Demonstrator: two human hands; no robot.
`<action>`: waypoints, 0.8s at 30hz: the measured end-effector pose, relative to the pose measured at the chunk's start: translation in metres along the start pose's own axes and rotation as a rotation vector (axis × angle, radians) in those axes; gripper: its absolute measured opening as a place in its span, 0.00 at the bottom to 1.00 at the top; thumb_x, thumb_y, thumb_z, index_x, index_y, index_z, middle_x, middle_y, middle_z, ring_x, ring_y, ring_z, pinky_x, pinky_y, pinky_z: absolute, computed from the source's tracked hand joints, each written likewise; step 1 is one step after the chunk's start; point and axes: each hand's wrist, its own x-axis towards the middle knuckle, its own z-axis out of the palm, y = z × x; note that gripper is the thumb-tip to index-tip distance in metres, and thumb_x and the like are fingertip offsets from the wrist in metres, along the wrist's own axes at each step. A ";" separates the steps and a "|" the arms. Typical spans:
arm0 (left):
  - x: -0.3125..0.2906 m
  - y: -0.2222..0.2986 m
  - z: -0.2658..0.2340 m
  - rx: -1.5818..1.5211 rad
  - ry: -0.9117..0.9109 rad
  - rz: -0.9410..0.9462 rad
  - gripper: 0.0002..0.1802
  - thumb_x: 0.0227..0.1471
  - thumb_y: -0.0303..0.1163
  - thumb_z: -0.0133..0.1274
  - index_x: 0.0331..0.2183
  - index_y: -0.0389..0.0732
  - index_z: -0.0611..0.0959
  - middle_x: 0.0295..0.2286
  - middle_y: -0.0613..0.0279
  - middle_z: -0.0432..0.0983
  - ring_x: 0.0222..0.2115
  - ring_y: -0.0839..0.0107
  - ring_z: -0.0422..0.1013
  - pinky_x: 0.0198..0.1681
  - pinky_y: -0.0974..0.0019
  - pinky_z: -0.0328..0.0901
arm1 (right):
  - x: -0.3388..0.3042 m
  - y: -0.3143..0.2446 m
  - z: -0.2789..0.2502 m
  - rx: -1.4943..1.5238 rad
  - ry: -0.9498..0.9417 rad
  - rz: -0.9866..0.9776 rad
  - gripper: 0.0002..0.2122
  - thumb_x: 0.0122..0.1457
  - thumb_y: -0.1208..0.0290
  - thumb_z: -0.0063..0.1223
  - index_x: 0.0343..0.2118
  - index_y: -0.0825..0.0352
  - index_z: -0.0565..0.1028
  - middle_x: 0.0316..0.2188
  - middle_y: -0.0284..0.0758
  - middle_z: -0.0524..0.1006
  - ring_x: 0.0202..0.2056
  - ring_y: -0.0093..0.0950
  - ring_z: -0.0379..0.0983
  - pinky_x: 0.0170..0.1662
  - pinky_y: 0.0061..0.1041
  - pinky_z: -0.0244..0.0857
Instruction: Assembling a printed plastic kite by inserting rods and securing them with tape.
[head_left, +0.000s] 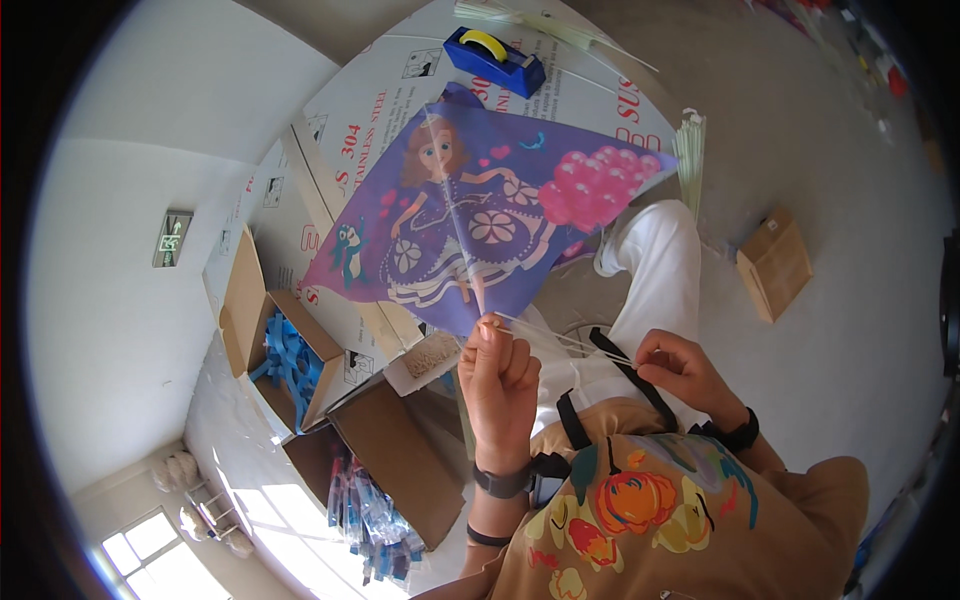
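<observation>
A purple diamond-shaped kite [455, 215], printed with a cartoon girl in a gown and pink balloons, lies spread over the table. Its lower corner is pinched between the thumb and fingers of my left hand [500, 385]. Thin whitish rods or cords [565, 343] run from that corner across to my right hand [690, 370], whose thumb and fingers close on their other end. Which of the two they are, I cannot tell. A pale stick shows down the kite's middle, reaching toward my left hand.
The table [365, 95] has a printed sheet on it. A blue tape dispenser [495, 65] and thin pale rods [690, 165] lie around the kite. At left stand a carton of blue strips [325, 345] and a carton [400, 455] with plastic-wrapped pieces. A small box [775, 265] sits on the floor.
</observation>
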 end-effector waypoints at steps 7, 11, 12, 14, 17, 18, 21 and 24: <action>0.003 0.002 0.001 0.002 0.015 0.041 0.09 0.61 0.37 0.47 0.38 0.41 0.72 0.15 0.77 0.45 0.15 0.85 0.42 0.17 0.77 0.42 | 0.000 -0.002 0.003 0.091 0.017 -0.028 0.03 0.59 0.76 0.53 0.34 0.67 0.71 0.30 0.24 0.70 0.31 0.11 0.66 0.34 0.13 0.61; 0.001 0.003 -0.004 -0.107 -0.030 -0.018 0.09 0.61 0.38 0.47 0.38 0.43 0.73 0.15 0.77 0.45 0.15 0.84 0.42 0.17 0.76 0.41 | -0.002 -0.009 0.007 0.095 0.030 -0.007 0.03 0.59 0.76 0.52 0.34 0.67 0.71 0.30 0.24 0.70 0.32 0.11 0.65 0.34 0.12 0.61; 0.001 0.004 -0.005 -0.108 -0.030 -0.018 0.09 0.61 0.38 0.47 0.38 0.43 0.73 0.15 0.77 0.45 0.15 0.84 0.42 0.17 0.76 0.41 | -0.003 -0.010 0.007 0.095 0.030 -0.006 0.03 0.59 0.76 0.52 0.34 0.67 0.71 0.30 0.24 0.70 0.32 0.11 0.65 0.34 0.12 0.61; 0.001 0.004 -0.006 -0.249 -0.042 -0.095 0.09 0.61 0.39 0.47 0.37 0.44 0.75 0.15 0.77 0.44 0.14 0.83 0.41 0.17 0.75 0.41 | -0.003 -0.011 0.007 0.095 0.020 0.015 0.03 0.60 0.76 0.52 0.34 0.68 0.71 0.30 0.24 0.69 0.32 0.10 0.65 0.34 0.12 0.61; 0.001 0.005 -0.008 -0.408 -0.040 -0.164 0.08 0.60 0.38 0.49 0.36 0.44 0.74 0.15 0.77 0.45 0.15 0.84 0.43 0.18 0.76 0.42 | -0.003 -0.011 0.009 0.100 0.021 0.006 0.03 0.60 0.76 0.52 0.34 0.68 0.71 0.30 0.24 0.69 0.31 0.10 0.64 0.34 0.11 0.60; 0.001 0.005 -0.010 -0.409 -0.040 -0.164 0.08 0.60 0.38 0.49 0.36 0.44 0.74 0.15 0.77 0.45 0.15 0.84 0.43 0.18 0.76 0.42 | -0.003 -0.011 0.010 0.099 0.021 0.007 0.03 0.60 0.76 0.52 0.34 0.68 0.71 0.30 0.24 0.69 0.31 0.10 0.64 0.34 0.11 0.60; 0.001 0.005 -0.011 -0.419 -0.042 -0.164 0.09 0.59 0.39 0.49 0.36 0.44 0.74 0.15 0.77 0.45 0.15 0.83 0.43 0.18 0.76 0.42 | -0.003 -0.011 0.010 0.083 0.020 -0.009 0.03 0.60 0.76 0.52 0.34 0.68 0.71 0.30 0.24 0.69 0.31 0.10 0.64 0.33 0.11 0.60; 0.000 0.006 -0.010 -0.421 0.008 -0.158 0.09 0.59 0.38 0.50 0.37 0.44 0.74 0.15 0.77 0.45 0.15 0.84 0.43 0.18 0.76 0.42 | -0.004 -0.013 0.011 0.082 0.029 -0.009 0.03 0.60 0.76 0.52 0.34 0.68 0.71 0.30 0.24 0.68 0.31 0.10 0.64 0.33 0.11 0.59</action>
